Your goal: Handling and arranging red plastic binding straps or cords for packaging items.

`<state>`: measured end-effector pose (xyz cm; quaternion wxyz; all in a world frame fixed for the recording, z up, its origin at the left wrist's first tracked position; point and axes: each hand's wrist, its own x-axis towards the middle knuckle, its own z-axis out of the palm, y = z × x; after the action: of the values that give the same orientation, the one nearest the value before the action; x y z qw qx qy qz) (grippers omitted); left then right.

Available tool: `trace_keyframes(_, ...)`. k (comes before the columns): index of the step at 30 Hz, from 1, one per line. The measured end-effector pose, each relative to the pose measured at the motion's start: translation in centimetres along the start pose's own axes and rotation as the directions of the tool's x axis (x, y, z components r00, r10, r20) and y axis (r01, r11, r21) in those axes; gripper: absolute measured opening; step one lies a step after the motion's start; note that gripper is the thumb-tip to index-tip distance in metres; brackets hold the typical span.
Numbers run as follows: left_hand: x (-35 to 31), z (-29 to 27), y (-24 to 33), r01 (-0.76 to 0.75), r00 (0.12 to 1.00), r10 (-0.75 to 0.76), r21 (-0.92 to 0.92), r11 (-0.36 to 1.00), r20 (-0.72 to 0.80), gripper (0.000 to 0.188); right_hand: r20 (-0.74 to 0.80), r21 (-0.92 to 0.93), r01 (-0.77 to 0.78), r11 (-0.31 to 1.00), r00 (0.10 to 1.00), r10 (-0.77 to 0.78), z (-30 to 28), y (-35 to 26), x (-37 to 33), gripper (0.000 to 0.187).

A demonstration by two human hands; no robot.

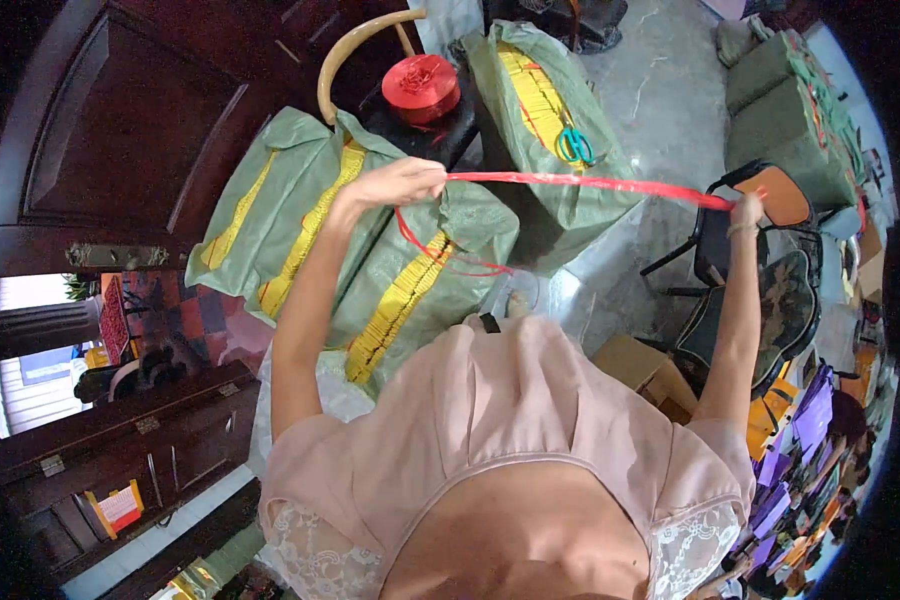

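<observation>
A red plastic strip (590,183) is stretched nearly level between my hands, out in front of my chest. My left hand (400,184) grips it with closed fingers, above the green woven sacks. Far to the right, my right hand (746,212) is closed round the other end of this span, in front of a chair. From the left hand a loose length hangs over the nearest sack (460,262), which has yellow folded stuff showing along its opening. Beyond the left hand sits a big roll of red plastic twine (420,88) on a dark chair seat.
Teal-handled scissors (574,146) lie on the far green sack (515,110). More sacks (270,215) stand at the left by a dark wooden door (120,130). A camouflage-patterned chair (770,310), a cardboard box (635,370) and stacked green bundles (790,110) are at the right.
</observation>
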<state>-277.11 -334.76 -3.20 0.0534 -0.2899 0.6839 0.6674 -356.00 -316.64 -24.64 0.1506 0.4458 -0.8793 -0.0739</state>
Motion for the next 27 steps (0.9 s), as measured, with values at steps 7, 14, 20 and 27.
trace_keyframes(7, 5.7, 2.6, 1.1, -0.198, 0.948, 0.286, 0.452, 0.870, -0.136, 0.031, 0.212, 0.220, 0.180, 0.959, 0.951, -0.227, -8.0, -17.6, -8.3, 0.031)
trace_keyframes(14, 10.0, 4.5, 5.6, -0.263, 0.922, 0.370, 0.516, 0.815, -0.114, 0.033, -0.056, 0.987, 0.114, 0.109, 0.898, -0.437, -34.4, -38.7, -17.0, 0.039)
trace_keyframes(20, 7.8, 2.9, 5.9, -0.156, 0.983, 0.181, 0.340, 0.927, -0.042, 0.035, -0.059, 0.947, 0.066, 0.315, 0.998, -0.031, -31.7, -35.1, -13.2, 0.051)
trace_keyframes(27, 6.6, -0.1, 0.9, -0.232, 0.972, 0.191, 0.427, 0.874, 0.138, 0.034, -0.055, 0.759, -0.090, 0.645, 0.978, 0.200, -23.4, -22.0, -9.6, 0.049)
